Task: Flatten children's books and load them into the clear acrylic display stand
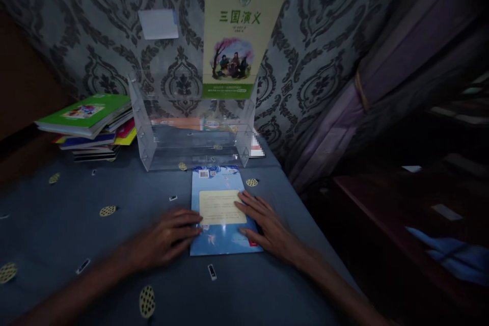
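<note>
A blue book (223,242) with a pale text panel and a barcode lies flat on the blue cloth. My left hand (171,237) rests at its left edge, fingers stretched out and fingertips touching the cover. Over the right edge lies my right hand (267,221), its fingers spread on the cover and the text panel. Just beyond the book stands a clear tiered rack (143,135). A cream and green book (233,5) stands upright at the rack's upper right, its front cover facing me.
Several books are piled unevenly at the left, a green one (87,114) on top. A white card-like piece (158,25) shows against the patterned wall (305,10). The table's cloth (126,244) ends at the right, near a tied purple curtain (344,107).
</note>
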The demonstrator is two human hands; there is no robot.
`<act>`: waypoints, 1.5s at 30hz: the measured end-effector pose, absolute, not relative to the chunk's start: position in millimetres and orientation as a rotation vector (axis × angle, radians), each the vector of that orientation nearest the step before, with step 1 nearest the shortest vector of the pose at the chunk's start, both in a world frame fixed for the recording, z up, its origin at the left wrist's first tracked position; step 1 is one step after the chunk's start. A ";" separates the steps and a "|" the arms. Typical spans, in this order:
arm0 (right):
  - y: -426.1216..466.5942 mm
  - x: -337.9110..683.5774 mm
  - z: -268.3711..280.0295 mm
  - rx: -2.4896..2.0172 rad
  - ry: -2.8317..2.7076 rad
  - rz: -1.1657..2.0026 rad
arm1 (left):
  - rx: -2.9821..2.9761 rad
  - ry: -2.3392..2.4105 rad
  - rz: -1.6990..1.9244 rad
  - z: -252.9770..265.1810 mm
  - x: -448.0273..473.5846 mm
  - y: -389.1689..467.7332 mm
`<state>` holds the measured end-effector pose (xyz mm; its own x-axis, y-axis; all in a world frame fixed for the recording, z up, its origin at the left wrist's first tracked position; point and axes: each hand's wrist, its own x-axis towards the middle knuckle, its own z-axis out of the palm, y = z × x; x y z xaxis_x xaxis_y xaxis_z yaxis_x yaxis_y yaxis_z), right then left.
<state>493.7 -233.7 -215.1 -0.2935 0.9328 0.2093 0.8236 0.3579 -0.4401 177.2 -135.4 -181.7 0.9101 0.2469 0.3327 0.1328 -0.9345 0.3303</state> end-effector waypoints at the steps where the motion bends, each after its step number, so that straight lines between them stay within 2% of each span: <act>1: -232.0 493.1 -214.7 -1.541 -2.187 0.346 | 2.762 0.327 0.562 -185.0 178.1 -128.4; 9: -197.9 479.3 -201.2 -1.728 -2.112 0.332 | 2.717 0.872 0.758 -214.0 207.0 -81.2; 15: -174.9 466.1 -199.2 -1.870 -2.008 0.264 | 2.626 0.931 0.885 -227.4 225.1 -64.6; 19: -171.4 462.8 -211.1 -1.838 -1.938 0.197 | 2.237 0.975 0.874 -218.9 227.9 -61.5; 25: -172.9 468.9 -231.0 -1.686 -1.852 0.217 | 1.327 0.981 0.910 -195.6 234.1 -71.0; 29: -174.1 473.8 -241.5 -1.605 -1.752 0.310 | 1.090 0.925 0.679 -185.6 235.9 -84.0; 33: -172.9 479.2 -246.2 -1.578 -1.539 0.380 | 1.103 0.784 0.555 -169.0 239.0 -90.5; 35: -170.5 482.3 -237.5 -1.507 -1.403 0.525 | 1.156 0.757 0.588 -152.8 243.2 -91.2; 39: -164.9 485.5 -179.7 -1.188 -1.218 0.875 | 1.358 0.600 0.714 -100.0 251.3 -94.0; 43: -175.5 488.6 -109.7 -1.016 -1.139 0.561 | 1.787 0.423 0.997 -51.6 242.6 -102.4; 45: -192.3 493.4 -103.1 -1.086 -1.237 0.461 | 2.067 0.383 1.054 -51.3 230.2 -109.2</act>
